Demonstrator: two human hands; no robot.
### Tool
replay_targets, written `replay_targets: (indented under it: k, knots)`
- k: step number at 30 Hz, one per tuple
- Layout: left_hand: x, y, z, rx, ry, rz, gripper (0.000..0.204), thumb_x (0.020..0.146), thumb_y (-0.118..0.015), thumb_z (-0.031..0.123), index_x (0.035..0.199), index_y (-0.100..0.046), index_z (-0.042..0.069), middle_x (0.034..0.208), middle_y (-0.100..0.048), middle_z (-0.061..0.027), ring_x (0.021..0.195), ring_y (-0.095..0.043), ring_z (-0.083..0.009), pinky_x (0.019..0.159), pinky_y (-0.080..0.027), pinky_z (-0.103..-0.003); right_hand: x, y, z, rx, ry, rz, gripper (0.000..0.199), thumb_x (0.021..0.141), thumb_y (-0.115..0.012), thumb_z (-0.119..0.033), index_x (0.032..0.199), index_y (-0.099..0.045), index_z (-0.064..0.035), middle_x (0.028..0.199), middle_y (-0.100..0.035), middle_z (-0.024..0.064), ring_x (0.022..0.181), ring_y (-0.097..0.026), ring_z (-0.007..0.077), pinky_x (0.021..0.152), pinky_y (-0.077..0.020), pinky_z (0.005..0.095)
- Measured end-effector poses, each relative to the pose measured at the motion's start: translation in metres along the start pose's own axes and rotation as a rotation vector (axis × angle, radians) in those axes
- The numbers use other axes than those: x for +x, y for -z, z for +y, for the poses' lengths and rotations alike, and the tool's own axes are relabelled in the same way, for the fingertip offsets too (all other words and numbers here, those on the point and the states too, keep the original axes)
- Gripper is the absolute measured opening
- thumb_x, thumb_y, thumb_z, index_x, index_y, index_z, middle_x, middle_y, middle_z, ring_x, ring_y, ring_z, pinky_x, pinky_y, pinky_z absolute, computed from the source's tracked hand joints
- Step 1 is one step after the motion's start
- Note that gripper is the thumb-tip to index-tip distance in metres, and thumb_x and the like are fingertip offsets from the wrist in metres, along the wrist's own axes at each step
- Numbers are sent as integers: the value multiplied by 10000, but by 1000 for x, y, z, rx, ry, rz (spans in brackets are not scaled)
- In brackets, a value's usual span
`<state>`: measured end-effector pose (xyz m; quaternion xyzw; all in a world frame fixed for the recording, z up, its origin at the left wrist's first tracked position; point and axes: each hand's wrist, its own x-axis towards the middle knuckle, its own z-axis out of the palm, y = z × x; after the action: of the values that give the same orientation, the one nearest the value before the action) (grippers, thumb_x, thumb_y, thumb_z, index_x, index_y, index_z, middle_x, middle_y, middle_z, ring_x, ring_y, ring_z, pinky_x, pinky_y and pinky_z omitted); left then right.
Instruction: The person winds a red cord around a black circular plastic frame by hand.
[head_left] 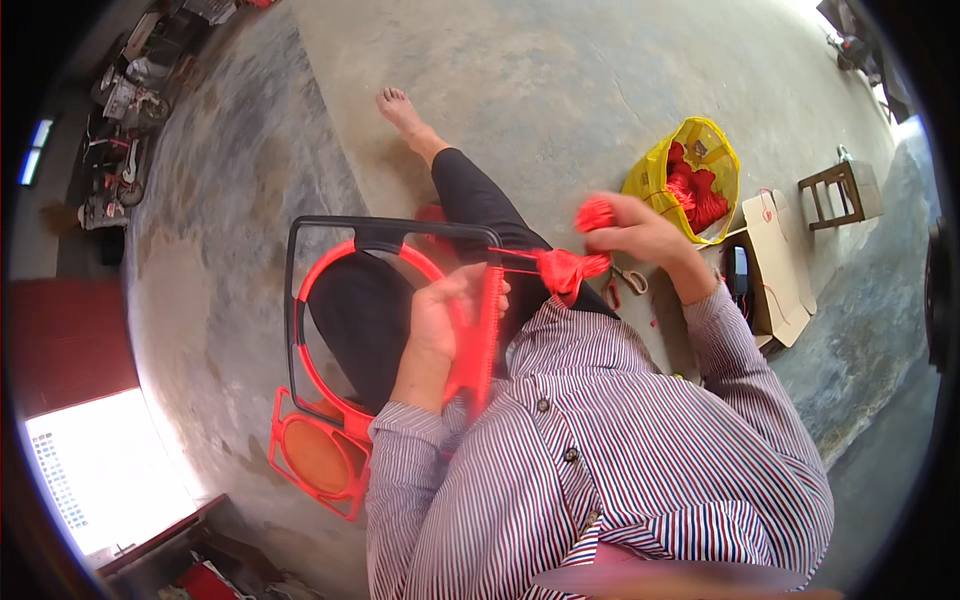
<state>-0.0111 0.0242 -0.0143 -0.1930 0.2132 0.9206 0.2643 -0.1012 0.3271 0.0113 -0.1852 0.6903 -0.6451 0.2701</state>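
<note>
My left hand (447, 310) is closed round the red side bar of a red-and-black plastic frame (393, 226), which rests over my bent leg. The frame has a squarish black outline and a round red ring. From its right edge, thin red strands run to a knotted bunch of soft red yarn-like material (565, 272). Just above that bunch, my right hand (640, 228) is closed on a red wad (595, 213), slightly smeared by motion. Whether the wad joins the bunch I cannot make out.
A pair of scissors (630, 282) lies beside my right leg. At the right are a yellow bag (735, 165) of red material, an opened cardboard box (785, 265) and a wooden stool (845, 193). A red frame with an orange disc (318, 455) lies at lower left on the concrete floor (560, 90).
</note>
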Motion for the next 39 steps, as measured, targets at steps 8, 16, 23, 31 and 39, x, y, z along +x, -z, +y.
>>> replay_targets:
  k: [8,16,23,31,39]
  knots:
    - [0,-3,4,50,-17,40,447,789,-485,171,1156,-593,-60,1037,-631,-280,853,-647,-366,799,-541,-447,-41,13,60,832,83,663,291,927,-606,-171,1185,-535,-58,1045,-616,40,952,-617,167,900,-502,344]
    - [-5,-3,9,-3,-63,66,477,770,-488,174,1188,-579,-36,1020,-616,-277,834,-625,-365,791,-534,-462,-91,58,100,1430,222,550,174,999,-521,-234,1109,-570,-109,723,-485,-21,617,-472,96,655,-465,297]
    - [-1,5,7,-4,-81,-101,515,751,-511,165,1249,-518,39,1031,-582,-272,842,-590,-365,800,-515,-466,-101,10,111,714,-253,476,105,980,-557,-197,982,-535,-94,650,-388,-66,526,-345,27,491,-317,196]
    - [1,1,11,98,-83,26,559,829,-535,253,1319,-450,-1,1113,-601,-271,883,-607,-337,801,-516,-449,-28,16,133,399,-292,716,284,915,-532,-221,1110,-587,-22,932,-539,20,845,-508,109,740,-439,266]
    - [3,1,-5,436,-686,383,564,840,-531,207,1368,-417,47,1218,-573,-120,1001,-578,-247,866,-475,-376,70,-79,-31,-666,220,-17,288,807,-635,-95,1091,-649,-49,906,-610,86,973,-579,274,798,-490,358]
